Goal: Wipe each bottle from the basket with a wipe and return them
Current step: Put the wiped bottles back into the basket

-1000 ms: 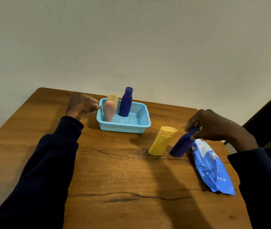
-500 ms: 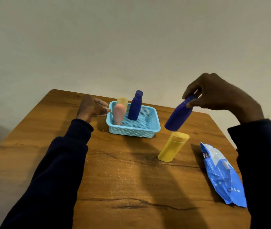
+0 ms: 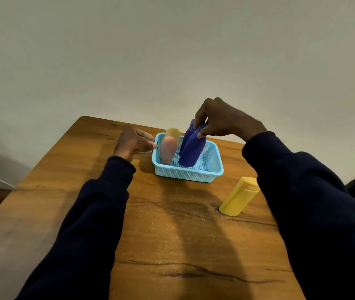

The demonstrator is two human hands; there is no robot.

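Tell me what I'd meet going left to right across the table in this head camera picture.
Left hand → pink bottle → dark blue bottle → yellow bottle. The basket and the pale bottle behind the pink one overlap these, so they are left out.

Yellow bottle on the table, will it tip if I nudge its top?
Probably tips: the yellow bottle stands tall on a small base. Its smooth, plastic-looking wall may be slightly slippery. Once down, the rounded body could roll.
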